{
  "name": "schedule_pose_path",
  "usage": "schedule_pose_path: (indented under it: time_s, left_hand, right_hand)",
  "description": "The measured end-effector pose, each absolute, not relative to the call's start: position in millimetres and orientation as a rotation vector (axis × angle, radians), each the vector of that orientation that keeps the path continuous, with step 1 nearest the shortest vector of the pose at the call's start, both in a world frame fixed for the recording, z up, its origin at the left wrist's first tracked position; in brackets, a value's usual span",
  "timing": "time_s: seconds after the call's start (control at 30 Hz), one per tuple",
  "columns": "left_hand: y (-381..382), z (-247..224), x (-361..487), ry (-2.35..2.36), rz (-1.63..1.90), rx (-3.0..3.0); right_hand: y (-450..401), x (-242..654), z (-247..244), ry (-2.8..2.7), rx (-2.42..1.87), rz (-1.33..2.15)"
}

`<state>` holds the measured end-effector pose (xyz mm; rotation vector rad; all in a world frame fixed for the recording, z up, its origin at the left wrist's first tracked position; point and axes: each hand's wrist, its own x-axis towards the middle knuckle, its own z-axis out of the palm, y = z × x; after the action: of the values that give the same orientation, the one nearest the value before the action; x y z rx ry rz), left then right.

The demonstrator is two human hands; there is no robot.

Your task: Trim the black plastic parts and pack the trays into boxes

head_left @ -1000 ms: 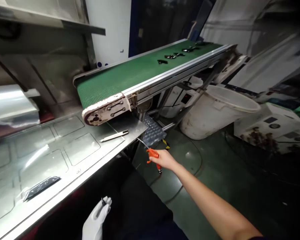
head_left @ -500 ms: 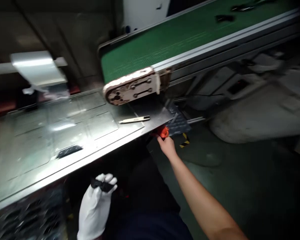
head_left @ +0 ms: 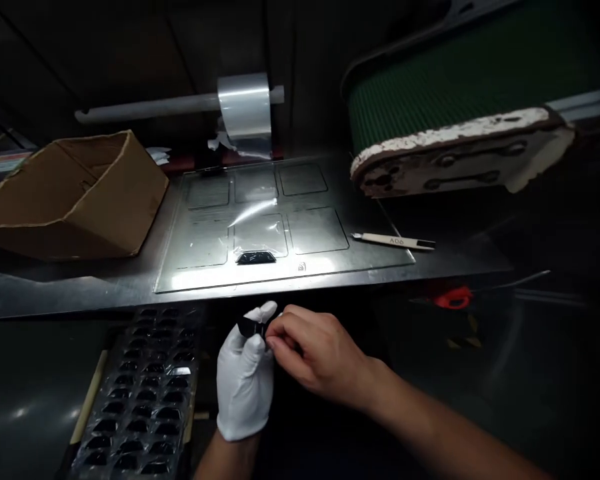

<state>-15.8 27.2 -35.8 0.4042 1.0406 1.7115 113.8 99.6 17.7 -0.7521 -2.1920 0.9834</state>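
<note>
My left hand (head_left: 245, 380), in a white glove, grips a small black part (head_left: 249, 327) in front of the table's edge. Thumb and fingers of my bare right hand (head_left: 315, 347) are pinched at the right side of that part; what lies between their tips is too small to tell. Just beyond my hands, another black part (head_left: 256, 257) lies on the glass sheet (head_left: 210, 280). A pale craft knife (head_left: 393, 241) rests across the sheet's right side.
An open cardboard box (head_left: 115, 200) stands at the left. Trays of black parts (head_left: 147, 393) sit lower left. Behind the table hangs a film roll (head_left: 245, 113). A green conveyor (head_left: 430, 100) overhangs at the right, with red-handled scissors (head_left: 453, 298) below the edge.
My right hand has let go of the red scissors and come to the part in my left hand. The view has swung left, bringing the cardboard box into sight.
</note>
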Motion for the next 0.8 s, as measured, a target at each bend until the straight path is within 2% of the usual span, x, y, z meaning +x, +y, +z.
schedule_pose_path:
  time_s: [0.2, 0.37, 0.47, 0.63, 0.8]
  left_hand:
    - [33, -29, -23, 1.032, 1.739, 0.434]
    - [36, -34, -37, 1.084, 1.608, 0.458]
    - [39, -38, -48, 1.143, 1.56, 0.518]
    - [45, -34, -56, 1.122, 1.563, 0.543]
    - [48, -24, -60, 1.095, 1.612, 0.545]
  right_hand:
    - [143, 110, 30, -2.41, -0.603, 0.79]
    - [212, 90, 67, -2.687, -0.722, 0.099]
    - [244, 75, 71, -2.859, -0.784, -0.151]
    - [264, 59, 51, -2.993, -0.859, -0.211]
    - [257, 80, 48, -2.778, -0.941, 0.024]
